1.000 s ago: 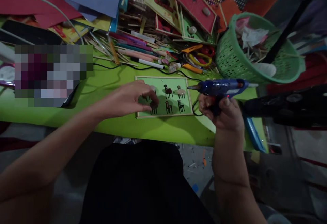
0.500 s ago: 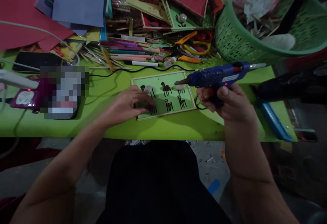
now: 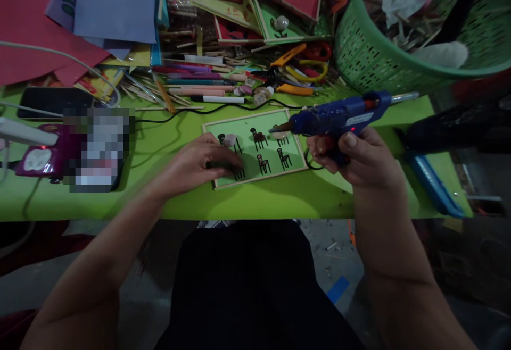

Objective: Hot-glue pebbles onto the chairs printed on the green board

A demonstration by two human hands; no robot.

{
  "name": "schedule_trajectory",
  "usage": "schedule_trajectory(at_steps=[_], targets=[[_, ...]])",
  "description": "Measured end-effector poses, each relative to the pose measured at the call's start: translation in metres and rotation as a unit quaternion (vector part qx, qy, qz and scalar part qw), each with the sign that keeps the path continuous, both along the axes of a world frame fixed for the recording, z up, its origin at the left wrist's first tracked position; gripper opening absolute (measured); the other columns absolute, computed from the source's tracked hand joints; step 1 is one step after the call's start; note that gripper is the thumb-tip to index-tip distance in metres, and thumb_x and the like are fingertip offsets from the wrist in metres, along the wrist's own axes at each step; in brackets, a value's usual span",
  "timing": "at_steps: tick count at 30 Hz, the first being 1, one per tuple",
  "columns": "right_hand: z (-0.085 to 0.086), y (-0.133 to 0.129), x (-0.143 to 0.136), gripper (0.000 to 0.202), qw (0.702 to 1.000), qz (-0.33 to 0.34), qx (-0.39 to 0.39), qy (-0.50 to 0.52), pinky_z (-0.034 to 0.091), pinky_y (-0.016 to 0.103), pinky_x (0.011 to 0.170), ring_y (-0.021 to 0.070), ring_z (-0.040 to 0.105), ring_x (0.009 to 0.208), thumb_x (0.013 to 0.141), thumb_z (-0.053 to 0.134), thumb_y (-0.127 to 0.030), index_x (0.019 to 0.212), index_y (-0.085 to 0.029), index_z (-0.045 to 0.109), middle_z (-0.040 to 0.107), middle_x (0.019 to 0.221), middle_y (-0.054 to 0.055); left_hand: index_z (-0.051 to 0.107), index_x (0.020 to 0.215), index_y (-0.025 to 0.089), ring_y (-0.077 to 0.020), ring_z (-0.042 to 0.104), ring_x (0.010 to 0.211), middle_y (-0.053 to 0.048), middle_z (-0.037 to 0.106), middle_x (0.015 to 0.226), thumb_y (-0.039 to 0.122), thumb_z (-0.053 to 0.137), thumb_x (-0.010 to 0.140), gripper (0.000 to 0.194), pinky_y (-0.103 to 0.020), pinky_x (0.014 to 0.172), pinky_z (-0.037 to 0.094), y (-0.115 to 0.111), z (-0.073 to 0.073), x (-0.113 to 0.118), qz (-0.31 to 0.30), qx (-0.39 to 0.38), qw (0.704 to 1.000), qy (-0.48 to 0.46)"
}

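A green card (image 3: pixel 255 172) framed with thin wooden sticks lies on the table, with several black chair drawings on it. Pebbles rest on the upper chairs, among them a pale pebble (image 3: pixel 230 140) and a dark brown pebble (image 3: pixel 259 136). My left hand (image 3: pixel 202 164) reaches over the card's lower left, thumb and fingers closed down at a chair drawing; whatever is under the fingertips is hidden. My right hand (image 3: pixel 355 156) grips a blue hot glue gun (image 3: pixel 339 116) by its handle. The gun's nozzle points left, above the card's upper right pebble. A red light glows on its side.
Behind the card lie markers (image 3: pixel 217 99), scissors (image 3: pixel 307 71), loose pebbles (image 3: pixel 261 96) and sticks. A green basket (image 3: pixel 351 47) stands at back right. A phone (image 3: pixel 99 150) and a black cord (image 3: pixel 159 120) are at left. A blue object (image 3: pixel 435 188) lies at the right edge.
The view has shifted slightly. Both hands keep nearly the same place over the card, the left at the lower left chair and the right holding the glue gun.
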State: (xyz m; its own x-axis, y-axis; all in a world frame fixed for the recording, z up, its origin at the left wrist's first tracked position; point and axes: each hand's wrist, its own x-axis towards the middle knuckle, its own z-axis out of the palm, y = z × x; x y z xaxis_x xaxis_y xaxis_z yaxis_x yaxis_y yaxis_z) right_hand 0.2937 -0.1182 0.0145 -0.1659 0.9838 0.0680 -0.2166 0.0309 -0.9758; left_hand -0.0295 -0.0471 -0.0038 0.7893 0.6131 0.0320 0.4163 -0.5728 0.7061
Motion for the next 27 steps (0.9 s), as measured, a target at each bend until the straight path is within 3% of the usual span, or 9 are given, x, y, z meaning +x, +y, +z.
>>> schedule_trajectory(at_steps=[16,20,27], targets=[[0.002,0.002,-0.002,0.026,1.0,0.011,0.012,0.016,0.034,0.02,0.038,0.0074,0.051,0.048,0.087,0.075,-0.043,0.085,-0.017,0.075,0.067,0.075,0.003,0.077,0.113,0.03,-0.0194,0.067,0.104,0.001,0.078,0.117,0.028,0.063,0.095,0.022,-0.036,0.095,0.045,0.0,-0.003,0.001,-0.038,0.06,0.997,-0.018],[0.003,0.001,-0.002,0.026,1.0,0.009,0.007,0.012,0.034,0.021,0.038,0.0078,0.051,0.048,0.087,0.075,-0.043,0.084,-0.017,0.075,0.066,0.074,0.003,0.074,0.117,0.028,-0.0199,0.068,0.106,-0.002,0.077,0.118,0.037,0.065,0.096,0.024,-0.036,0.095,0.047,-0.004,0.002,-0.004,-0.018,0.099,0.995,0.001],[0.004,0.001,0.0,0.028,1.0,-0.004,0.007,0.01,0.034,0.022,0.038,0.0089,0.05,0.049,0.085,0.077,-0.045,0.081,-0.018,0.072,0.067,0.075,0.005,0.074,0.118,0.03,-0.0216,0.068,0.105,-0.002,0.078,0.115,0.033,0.051,0.104,0.027,-0.039,0.097,0.048,-0.031,0.015,-0.011,0.04,0.18,0.982,0.042]])
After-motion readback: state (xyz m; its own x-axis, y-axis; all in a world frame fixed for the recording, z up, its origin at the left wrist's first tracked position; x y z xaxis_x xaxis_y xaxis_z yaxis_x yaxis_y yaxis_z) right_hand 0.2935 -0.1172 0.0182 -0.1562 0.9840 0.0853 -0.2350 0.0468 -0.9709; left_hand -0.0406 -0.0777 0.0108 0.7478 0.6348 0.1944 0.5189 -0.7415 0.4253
